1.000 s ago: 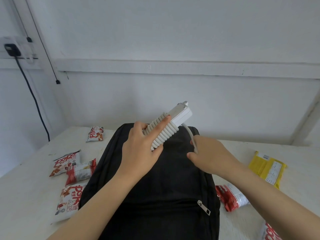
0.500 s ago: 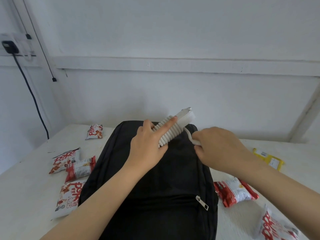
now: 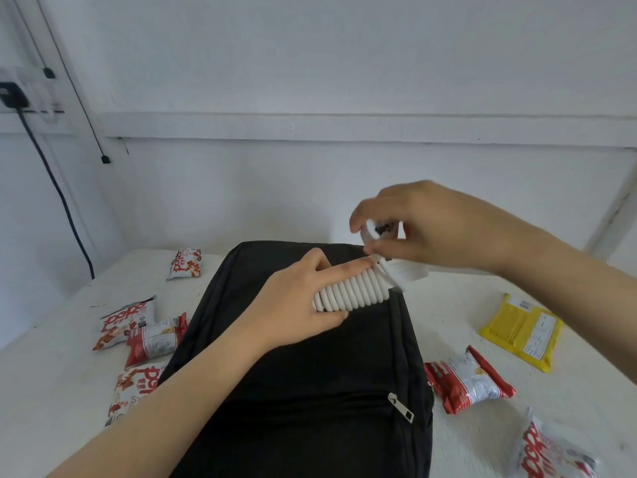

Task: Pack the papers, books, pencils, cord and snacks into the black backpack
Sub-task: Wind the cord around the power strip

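My left grip [image 3: 293, 305] is curled round the white cord [image 3: 351, 293], which is wound in neat loops, and holds it over the black backpack [image 3: 310, 391]. My right grip [image 3: 437, 225] pinches the loose end of the cord a bit higher up. That part is blurry.

I think the cord is nearly ready to go in, but it is not in yet. The backpack lies flat, and its front zip [image 3: 401, 407] looks closed. Snack packets [image 3: 151, 339] and a yellow packet [image 3: 524, 331] lie on both sides of the bag, so they are left to pack. I see no papers, books or pencils. Maybe they are inside.

The tabletop [image 3: 51, 391] is white. Behind it is a white wall [image 3: 310, 63] with a black wire [image 3: 65, 201] hanging at the left.
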### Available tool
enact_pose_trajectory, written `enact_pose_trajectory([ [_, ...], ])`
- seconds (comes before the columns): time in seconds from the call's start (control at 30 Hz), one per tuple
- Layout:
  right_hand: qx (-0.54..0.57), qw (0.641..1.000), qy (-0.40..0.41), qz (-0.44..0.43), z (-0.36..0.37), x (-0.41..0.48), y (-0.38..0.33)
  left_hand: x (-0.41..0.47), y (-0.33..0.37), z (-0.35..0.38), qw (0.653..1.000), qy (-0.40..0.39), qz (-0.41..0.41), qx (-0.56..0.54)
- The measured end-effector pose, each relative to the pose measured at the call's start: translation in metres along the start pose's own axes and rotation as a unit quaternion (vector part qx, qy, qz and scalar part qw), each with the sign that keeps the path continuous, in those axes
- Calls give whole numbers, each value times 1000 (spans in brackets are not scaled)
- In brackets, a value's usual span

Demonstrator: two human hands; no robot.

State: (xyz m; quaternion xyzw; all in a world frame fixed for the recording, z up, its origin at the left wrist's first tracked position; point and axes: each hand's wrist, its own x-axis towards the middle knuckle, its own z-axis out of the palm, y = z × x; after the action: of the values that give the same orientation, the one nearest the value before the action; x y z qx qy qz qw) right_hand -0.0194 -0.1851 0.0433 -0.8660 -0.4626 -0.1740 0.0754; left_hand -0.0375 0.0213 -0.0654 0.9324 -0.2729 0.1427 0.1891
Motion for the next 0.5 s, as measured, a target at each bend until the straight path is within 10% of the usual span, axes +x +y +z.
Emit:
enact_pose_trajectory([
  [0.2, 370, 922, 26, 116, -4, 5, 21, -14, 23, -7, 971, 8, -1, -238],
  [0.5, 521, 832, -52, 182, 14, -14, 41, -21, 31, -8, 851, -54, -25, -521],
])
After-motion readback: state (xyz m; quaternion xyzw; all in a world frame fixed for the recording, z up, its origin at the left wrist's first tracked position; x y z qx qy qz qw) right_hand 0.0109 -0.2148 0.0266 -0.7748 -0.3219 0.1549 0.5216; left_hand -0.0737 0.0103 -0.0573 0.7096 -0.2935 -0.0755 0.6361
